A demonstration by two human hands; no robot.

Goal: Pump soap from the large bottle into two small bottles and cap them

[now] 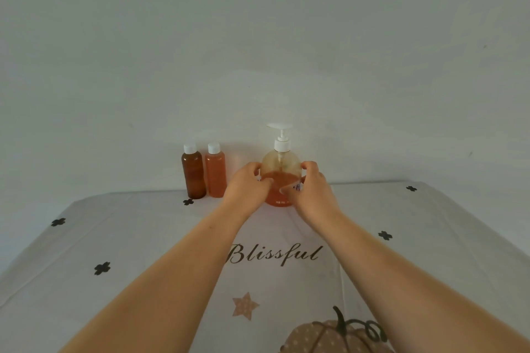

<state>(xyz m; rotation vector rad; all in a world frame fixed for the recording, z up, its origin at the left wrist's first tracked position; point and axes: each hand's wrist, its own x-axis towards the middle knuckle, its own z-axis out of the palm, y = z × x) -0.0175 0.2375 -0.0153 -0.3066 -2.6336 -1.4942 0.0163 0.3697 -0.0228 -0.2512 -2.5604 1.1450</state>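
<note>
A large round clear pump bottle point(280, 165) stands at the far edge of the table, about half full of orange soap, with a white pump head on top. My left hand point(247, 184) grips its left side and my right hand point(310, 190) grips its right side, fingers curled round the body. To the left stand two small bottles with white caps on: a dark brown bottle point(194, 172) and a lighter orange bottle point(215, 170), side by side against the wall.
The table point(120, 238) wears a pale cloth printed with black clovers, the word "Blissful", a star and a pumpkin. A plain wall rises directly behind the bottles.
</note>
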